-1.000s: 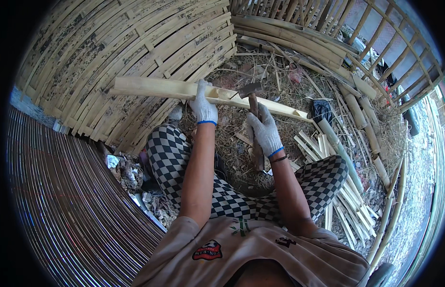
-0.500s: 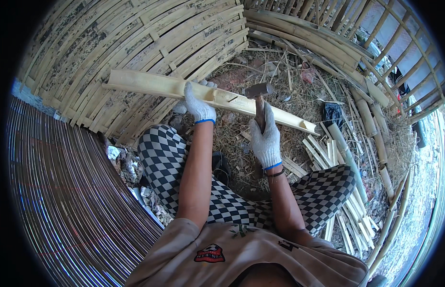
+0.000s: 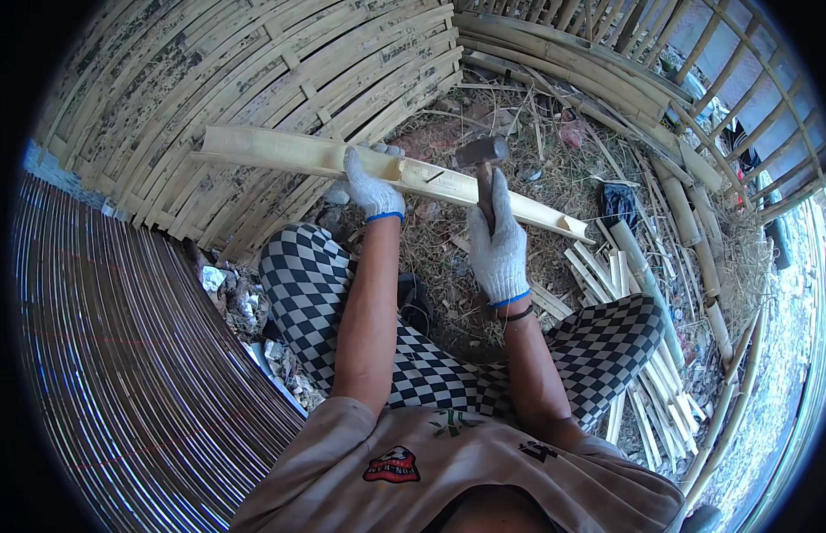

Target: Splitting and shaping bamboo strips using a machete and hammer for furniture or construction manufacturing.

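Note:
A long split bamboo piece [image 3: 271, 149], its hollow face up, slants across in front of me from the left down to the right. Around its middle is my left hand [image 3: 371, 185], closed on it in a white glove with a blue cuff. My right hand [image 3: 500, 253], gloved alike, is wrapped round the wooden handle of a hammer [image 3: 481, 153]. The metal head hangs just above the far edge of the bamboo, right of my left hand. A thin dark piece, perhaps a nail [image 3: 436, 177], sticks up from the bamboo between the two hands.
Cut bamboo strips [image 3: 666, 413] lie in a pile by my right knee, beside a green bamboo pole [image 3: 644, 275]. A woven bamboo wall [image 3: 208, 80] rises at the far left. A black plastic bag [image 3: 619, 204] rests on the straw-littered ground.
The hammer head has risen slightly away from me, and my right hand has shifted a little to the right. My left hand still holds the bamboo, almost unmoved.

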`<state>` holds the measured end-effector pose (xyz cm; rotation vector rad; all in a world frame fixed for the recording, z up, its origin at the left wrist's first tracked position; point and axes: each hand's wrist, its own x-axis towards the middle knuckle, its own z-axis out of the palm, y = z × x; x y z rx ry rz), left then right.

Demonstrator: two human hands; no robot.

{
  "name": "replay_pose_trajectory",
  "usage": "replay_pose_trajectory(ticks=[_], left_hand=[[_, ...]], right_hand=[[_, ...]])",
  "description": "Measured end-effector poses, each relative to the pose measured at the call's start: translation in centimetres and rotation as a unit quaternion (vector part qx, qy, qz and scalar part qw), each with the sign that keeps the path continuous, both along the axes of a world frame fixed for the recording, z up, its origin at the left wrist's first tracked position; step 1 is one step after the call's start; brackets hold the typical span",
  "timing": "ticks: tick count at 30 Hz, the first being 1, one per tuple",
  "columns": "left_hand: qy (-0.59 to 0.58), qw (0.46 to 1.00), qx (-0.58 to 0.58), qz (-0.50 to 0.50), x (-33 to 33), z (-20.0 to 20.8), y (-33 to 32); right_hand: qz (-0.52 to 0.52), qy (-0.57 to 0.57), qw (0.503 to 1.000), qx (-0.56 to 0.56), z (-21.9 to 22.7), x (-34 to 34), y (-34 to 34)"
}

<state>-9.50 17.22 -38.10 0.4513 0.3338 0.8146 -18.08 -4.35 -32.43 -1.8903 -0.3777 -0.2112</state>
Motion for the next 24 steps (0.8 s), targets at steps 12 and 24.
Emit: replay_pose_trajectory(ticks=[12,24], left_hand=[[-0.012,1.0,-0.006,-0.012,-0.3,0.5,-0.7],[0.019,0.999,-0.012,0.028,-0.5,1.1,-0.6]], right_hand=[[-0.009,-0.073,0.997,-0.004,0.2,-0.2,0.3],[-0.017,0.011,0.998,0.056,0.1,-0.2,0.8]])
